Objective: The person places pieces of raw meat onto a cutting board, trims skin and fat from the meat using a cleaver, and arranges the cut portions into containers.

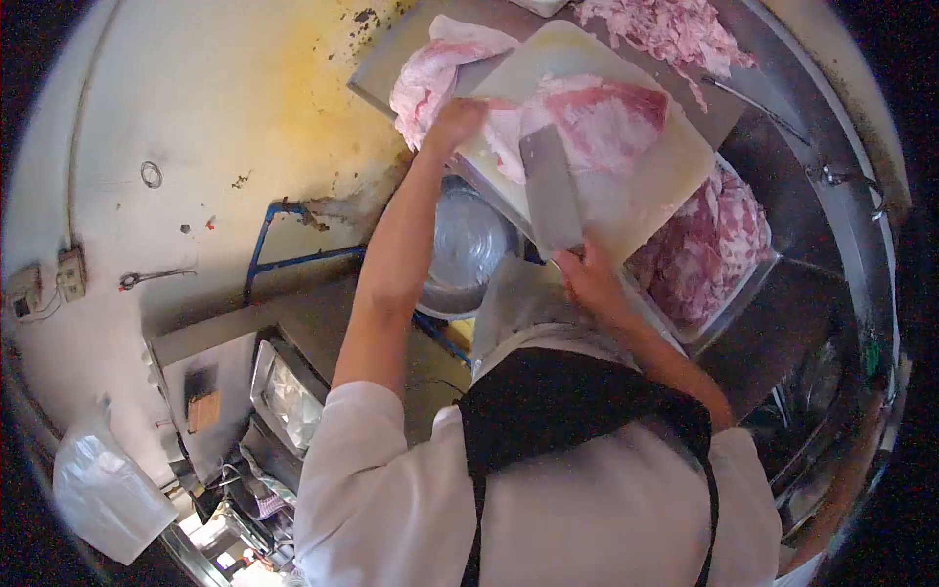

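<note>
My right hand (592, 279) is closed around the handle of a cleaver (553, 186), whose broad blade lies over the near side of a slab of raw meat (616, 117). The slab, pink-red with pale fat, rests on a white cutting board (646, 215). At the board's left edge, my left hand (458, 125) grips the slab's pale, fatty end; its fingertips are partly hidden. Just beyond that hand, another pale piece of meat (425, 83) hangs over the board's left side.
A white tub (699, 338) full of raw meat stands at the board's right. Fatty trimmings (665, 34) lie at the far end. A round metal basin (465, 245) sits below the board's left edge. To the left are a stained wall (245, 98) and a blue pipe frame (259, 240).
</note>
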The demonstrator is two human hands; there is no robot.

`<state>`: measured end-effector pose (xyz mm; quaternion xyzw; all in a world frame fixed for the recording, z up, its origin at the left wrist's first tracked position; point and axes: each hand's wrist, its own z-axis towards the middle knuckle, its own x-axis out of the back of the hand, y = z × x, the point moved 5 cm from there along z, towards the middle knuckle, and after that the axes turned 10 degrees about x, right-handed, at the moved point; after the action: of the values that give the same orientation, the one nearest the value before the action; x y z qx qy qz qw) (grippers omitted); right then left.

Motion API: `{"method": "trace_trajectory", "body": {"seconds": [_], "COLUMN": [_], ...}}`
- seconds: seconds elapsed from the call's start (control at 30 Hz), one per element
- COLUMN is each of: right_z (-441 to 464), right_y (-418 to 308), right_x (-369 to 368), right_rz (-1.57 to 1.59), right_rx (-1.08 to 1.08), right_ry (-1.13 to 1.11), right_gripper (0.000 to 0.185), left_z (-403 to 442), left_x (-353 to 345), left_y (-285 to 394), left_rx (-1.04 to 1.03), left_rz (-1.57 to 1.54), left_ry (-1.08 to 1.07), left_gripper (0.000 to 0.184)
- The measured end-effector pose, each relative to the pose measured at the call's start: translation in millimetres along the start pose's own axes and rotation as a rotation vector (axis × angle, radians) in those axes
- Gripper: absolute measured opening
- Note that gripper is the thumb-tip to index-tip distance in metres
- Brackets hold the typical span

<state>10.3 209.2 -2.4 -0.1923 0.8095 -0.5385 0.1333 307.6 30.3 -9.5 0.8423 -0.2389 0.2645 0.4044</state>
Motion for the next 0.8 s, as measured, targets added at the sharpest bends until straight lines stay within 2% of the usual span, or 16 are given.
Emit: {"method": "trace_trajectory", "body": {"seconds": [0.03, 0.07, 0.17, 0.27, 0.33, 0.43, 0.53, 0.63, 0.73, 0.8], "right_z": [-8.2, -11.3, 1.5, 53.1, 102.1, 128.5, 79.2, 35.2, 54.3, 78.1], "right_y": [-15.4, -28.7, -55.9, -53.3, -44.3, -56.7, -29.2, -38.0, -51.4, -69.0], "right_x": [18.0, 31.2, 40.2, 30.0, 22.9, 12.0, 3.6, 15.5, 1.9, -11.4], "right_rz": [-0.001, 0.0, -0.097, -0.053, -0.098, -0.069, -0.515, -0.552, -0.799, -0.654], "right_rx": [-0.154, -0.21, 0.021, 0.124, 0.273, 0.231, 0.585, 0.275, 0.132, 0.267], "right_ry": [-0.091, -0.122, 0.02, 0.066, 0.081, 0.11, 0.161, -0.031, -0.131, -0.084], "right_gripper": [0.028, 0.028, 0.027, 0.029, 0.032, 0.034, 0.035, 0.04, 0.048, 0.051], "left_z": [4.8, 6.9, -8.8, -18.7, -21.6, -16.9, -23.1, -55.6, -66.8, -65.2], "left_x": [4.2, 4.9, -12.4, -33.8, -32.0, -29.8, -9.3, -7.6, -35.7, -44.6], "left_y": [-4.1, -4.3, 35.2, 34.7, 30.8, 21.8, 12.0, 15.3, 16.9, 14.2], "left_rx": [-0.027, -0.058, -0.551, -0.366, -0.372, -0.427, -0.474, -0.455, -0.499, -0.552], "left_rz": [0.164, 0.329, 0.392, 0.579, 0.518, 0.415, 0.408, 0.299, 0.267, 0.253], "left_ry": [0.075, 0.15, 0.457, 0.256, 0.219, 0.272, 0.375, 0.347, 0.254, 0.249], "left_gripper": [0.034, 0.034, 0.035, 0.045, 0.045, 0.036, 0.03, 0.029, 0.029, 0.03]}}
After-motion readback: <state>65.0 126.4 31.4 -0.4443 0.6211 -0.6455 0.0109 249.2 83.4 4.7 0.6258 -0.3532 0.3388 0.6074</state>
